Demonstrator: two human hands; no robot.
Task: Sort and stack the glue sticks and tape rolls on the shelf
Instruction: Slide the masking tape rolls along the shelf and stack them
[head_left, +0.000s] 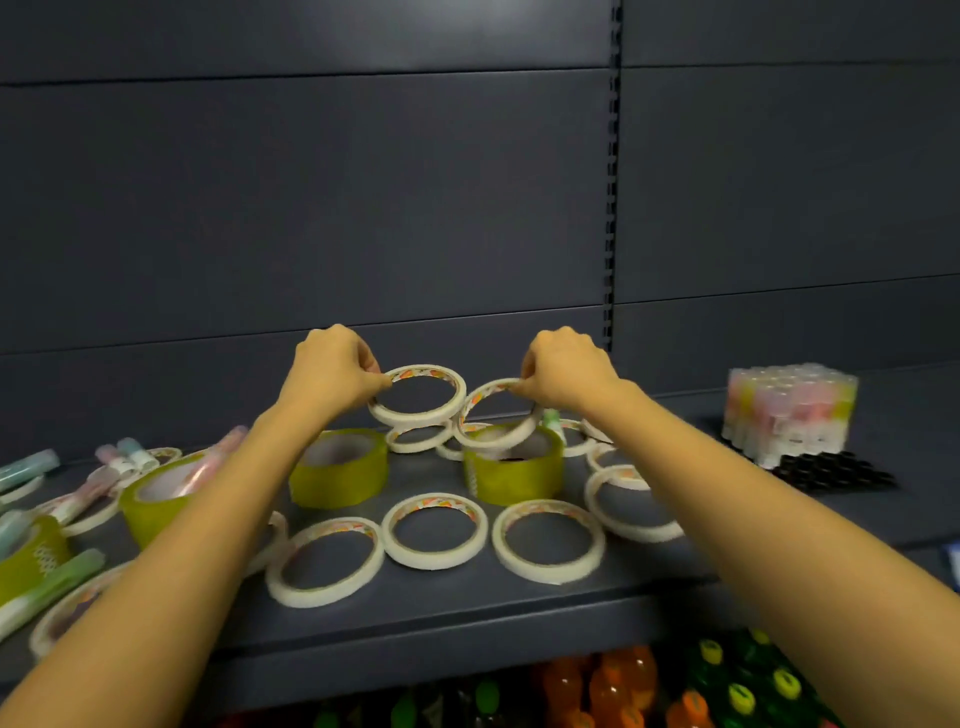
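The left roll (413, 415) and right roll (475, 397), two thin white tape rings, are hanging side by side above the far middle of the shelf (467, 608), their near rims tilting down and their inner edges seeming to meet. The left hand (332, 371) is pinching the far left rim of its roll, with the fingers (376, 382) curled and the thumb pressing from below. The right hand (566, 374) is pinching the far right rim of the other roll in the same way.

Right under them more white rolls (418, 439) are lying flat, and two wide green rolls (337, 467) are standing just near of these, the right one partly hidden behind the right roll. A row of flat white rolls (435, 530) is lying along the near edge between the forearms. To the left, loose glue sticks (78, 493) in pale pink and green are lying across further green and white rolls. At far right a wrapped pack (789, 410) of glue sticks is standing upright beside a block of black caps (831, 470). Bottles (623, 686) are showing below the shelf.

Both held rolls are showing a printed orange and green lining inside.
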